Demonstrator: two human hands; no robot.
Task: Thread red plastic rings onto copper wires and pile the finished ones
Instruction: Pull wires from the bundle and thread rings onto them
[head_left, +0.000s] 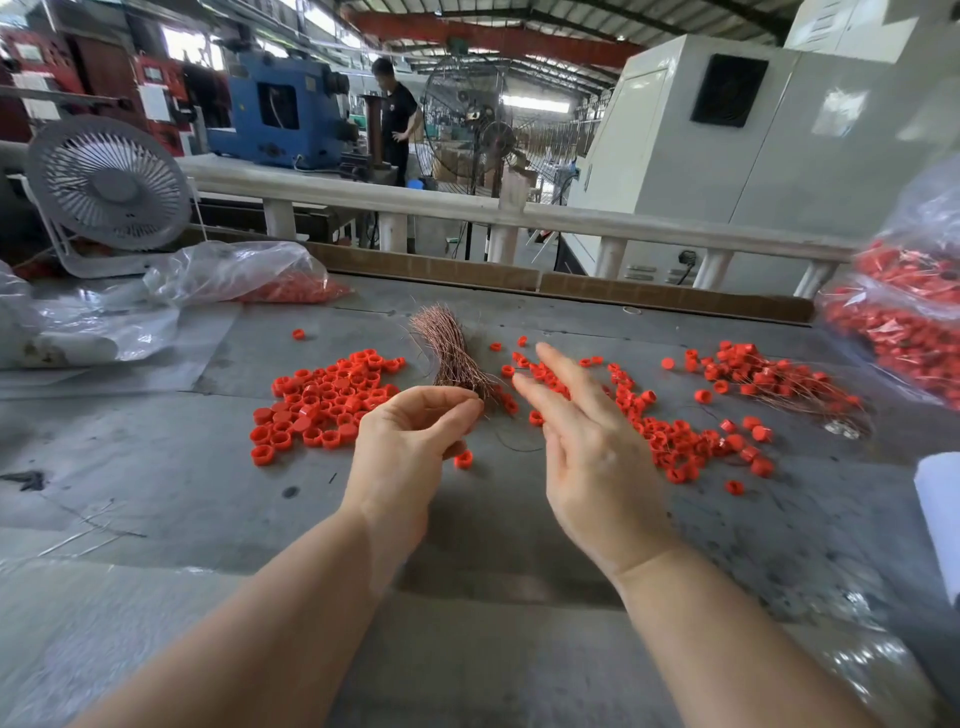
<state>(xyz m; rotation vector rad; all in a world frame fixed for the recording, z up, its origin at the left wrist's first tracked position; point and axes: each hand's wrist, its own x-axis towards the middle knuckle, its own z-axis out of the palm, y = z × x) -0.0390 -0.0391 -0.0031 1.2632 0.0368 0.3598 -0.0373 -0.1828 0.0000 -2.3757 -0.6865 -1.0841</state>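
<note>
Bags (906, 317) (249, 275) hold red rings, seemingly wired in the right one.

Both bare forearms reach forward side by side, wrists raised. The left hand (410, 441) has its fingers curled inward, thumb tip meeting the forefinger in a pinch. The right hand (592, 441) is flat, fingers straight and slightly spread, pointing up-left.

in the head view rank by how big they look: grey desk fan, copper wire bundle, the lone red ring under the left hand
1. grey desk fan
2. copper wire bundle
3. lone red ring, under the left hand

The fan sits farther back, so its lead is safe.
</note>
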